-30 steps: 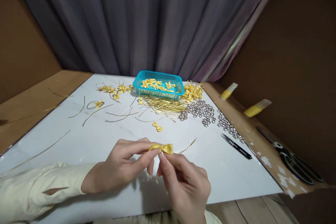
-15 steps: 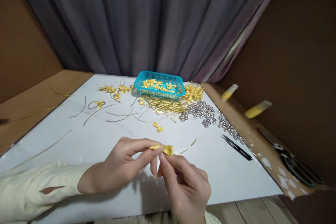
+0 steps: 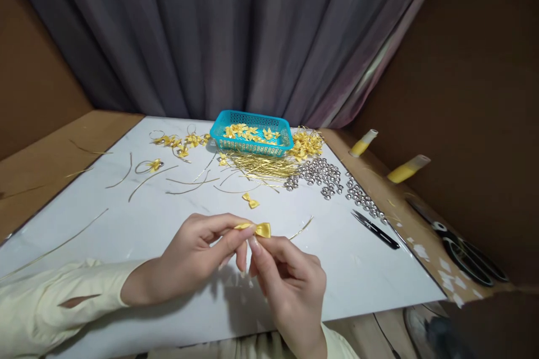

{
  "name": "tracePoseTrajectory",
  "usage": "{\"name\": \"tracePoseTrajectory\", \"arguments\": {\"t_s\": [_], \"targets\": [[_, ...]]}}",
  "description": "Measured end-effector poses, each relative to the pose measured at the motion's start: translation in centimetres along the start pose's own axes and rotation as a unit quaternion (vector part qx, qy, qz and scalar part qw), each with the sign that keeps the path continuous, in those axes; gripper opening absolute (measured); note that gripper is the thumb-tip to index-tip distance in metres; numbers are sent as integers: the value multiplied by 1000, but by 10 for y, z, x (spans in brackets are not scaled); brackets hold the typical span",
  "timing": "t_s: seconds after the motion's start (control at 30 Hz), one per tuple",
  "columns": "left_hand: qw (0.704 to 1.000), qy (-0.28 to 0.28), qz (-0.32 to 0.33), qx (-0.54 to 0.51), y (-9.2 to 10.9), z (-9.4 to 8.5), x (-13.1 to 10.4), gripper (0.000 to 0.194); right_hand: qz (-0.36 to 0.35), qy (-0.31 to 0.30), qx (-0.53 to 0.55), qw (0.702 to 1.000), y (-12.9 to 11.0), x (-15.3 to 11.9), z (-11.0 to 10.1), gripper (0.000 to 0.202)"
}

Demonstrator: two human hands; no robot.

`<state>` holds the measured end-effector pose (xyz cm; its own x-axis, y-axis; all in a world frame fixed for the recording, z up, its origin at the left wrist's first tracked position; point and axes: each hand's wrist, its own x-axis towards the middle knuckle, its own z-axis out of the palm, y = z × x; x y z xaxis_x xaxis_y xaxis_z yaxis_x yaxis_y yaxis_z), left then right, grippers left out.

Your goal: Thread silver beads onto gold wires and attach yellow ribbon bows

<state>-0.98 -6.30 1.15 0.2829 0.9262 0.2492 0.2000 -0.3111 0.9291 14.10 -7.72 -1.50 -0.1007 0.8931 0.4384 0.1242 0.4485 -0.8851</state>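
Note:
Above the near part of the white board, a yellow ribbon bow (image 3: pixel 263 229) is pinched between the fingertips of both hands. My left hand (image 3: pixel 200 249) is closed on its left side, covering part of it with the thumb. From below and to the right, my right hand (image 3: pixel 290 280) holds the bow near its middle with thumb and forefinger. A short gold wire (image 3: pixel 302 227) shows past the right knuckles; I cannot tell whether it is held or lies on the board. Another yellow bow (image 3: pixel 251 201) rests on the board just beyond the hands.
A blue basket (image 3: pixel 252 148) holds yellow bows, with gold wires (image 3: pixel 265 167) in front. Right of it are finished yellow pieces (image 3: pixel 306 143), silver beads (image 3: pixel 322 174), black thread snips (image 3: pixel 375 229), scissors (image 3: pixel 467 252) and two yellow-filled tubes (image 3: pixel 364 143). Loose wires (image 3: pixel 151 182) lie left.
Both hands, with the bow between them, have shifted slightly up and left in view. The whole scene has also slid a little left as the camera moved. The grip looks the same.

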Motion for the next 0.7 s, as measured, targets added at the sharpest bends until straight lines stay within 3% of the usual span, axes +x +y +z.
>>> {"name": "tracePoseTrajectory", "arguments": {"t_s": [0.33, 0.7], "targets": [[995, -10, -56, -86, 2, 1, -1, 24, 27, -3, 38, 999, 1, 0, 0, 17], [997, -12, -45, -54, 0, 2, 0, 27, 36, -2, 59, 998, 0, 2, 0, 15]]}}
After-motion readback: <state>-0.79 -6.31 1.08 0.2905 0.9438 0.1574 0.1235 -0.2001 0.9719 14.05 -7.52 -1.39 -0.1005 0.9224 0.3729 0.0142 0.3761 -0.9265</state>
